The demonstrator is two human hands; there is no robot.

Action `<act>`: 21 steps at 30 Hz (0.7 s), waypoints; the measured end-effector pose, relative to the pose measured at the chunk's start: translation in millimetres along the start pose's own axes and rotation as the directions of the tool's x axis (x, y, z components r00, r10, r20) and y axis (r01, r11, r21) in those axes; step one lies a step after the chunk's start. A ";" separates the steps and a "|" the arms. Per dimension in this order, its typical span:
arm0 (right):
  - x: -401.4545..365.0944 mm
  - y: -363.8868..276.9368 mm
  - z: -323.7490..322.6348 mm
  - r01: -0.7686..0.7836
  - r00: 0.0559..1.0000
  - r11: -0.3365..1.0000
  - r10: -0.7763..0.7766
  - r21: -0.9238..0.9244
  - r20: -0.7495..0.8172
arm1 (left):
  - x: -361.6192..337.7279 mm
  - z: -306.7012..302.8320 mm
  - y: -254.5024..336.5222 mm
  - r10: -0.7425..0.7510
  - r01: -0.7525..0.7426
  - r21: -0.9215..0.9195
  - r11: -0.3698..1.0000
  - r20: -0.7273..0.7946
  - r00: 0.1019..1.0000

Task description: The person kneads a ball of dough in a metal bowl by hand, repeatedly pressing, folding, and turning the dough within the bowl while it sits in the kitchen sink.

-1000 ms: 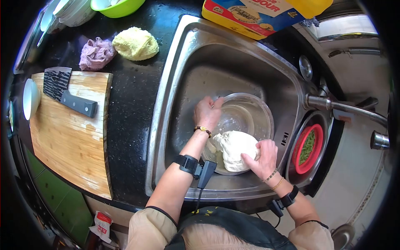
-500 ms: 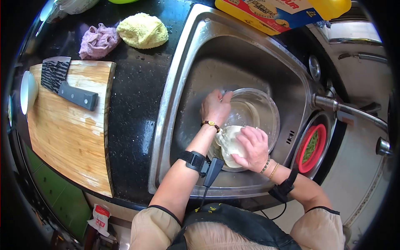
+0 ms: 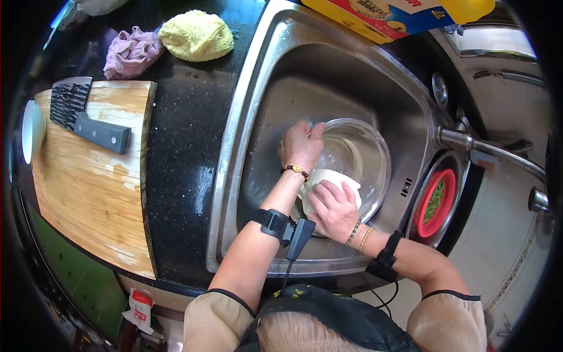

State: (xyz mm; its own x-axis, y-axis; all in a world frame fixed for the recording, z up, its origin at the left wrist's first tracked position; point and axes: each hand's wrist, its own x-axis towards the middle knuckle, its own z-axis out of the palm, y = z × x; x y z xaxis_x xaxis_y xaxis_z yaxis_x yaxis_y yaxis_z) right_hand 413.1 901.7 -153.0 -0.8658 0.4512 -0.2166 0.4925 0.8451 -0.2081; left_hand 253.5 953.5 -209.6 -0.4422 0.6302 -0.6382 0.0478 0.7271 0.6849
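A round metal bowl (image 3: 381,170) with some liquid in it sits in the steel sink. My left hand (image 3: 301,145) is closed on the bowl's rim at its upper left. Inside the bowl, at the lower left, my right hand (image 3: 335,206) presses on a white cloth-like piece (image 3: 329,177), its fingers bent over it. Part of that white piece is hidden under my right hand and beside my left wrist.
Left of the sink lie a wooden cutting board (image 3: 94,193) with a cleaver (image 3: 102,134), a white bowl (image 3: 34,132), a purple cloth (image 3: 134,53) and a yellow cloth (image 3: 196,36). A faucet (image 3: 492,149) and red basket (image 3: 447,202) are at the right.
My right hand has moved left, toward my left wrist, with the white piece bunched under it. My left hand stays on the bowl's rim. The whole view has shifted slightly.
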 end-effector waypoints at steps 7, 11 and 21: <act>3.7 8.0 27.5 0.063 0.993 0.996 -0.070 -0.070 -0.091 | -1.9 3.5 -1.6 0.034 -0.033 0.031 0.999 -0.033 0.999; 9.0 16.2 36.4 0.099 0.987 0.988 -0.113 -0.115 -0.118 | -3.0 2.8 -0.4 0.019 -0.018 0.031 0.999 -0.039 0.999; 22.8 52.8 46.4 0.149 0.971 0.989 -0.149 -0.014 -0.189 | -3.2 7.7 -1.9 0.054 -0.050 0.049 0.998 -0.096 0.994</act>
State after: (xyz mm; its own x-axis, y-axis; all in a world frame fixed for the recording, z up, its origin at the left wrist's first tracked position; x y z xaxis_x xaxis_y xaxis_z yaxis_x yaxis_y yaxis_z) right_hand 423.5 943.3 -213.2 -0.9303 0.3667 0.0014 0.3570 0.9066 -0.2248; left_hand 261.7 952.2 -211.6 -0.5232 0.6397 -0.5630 0.1134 0.7071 0.6980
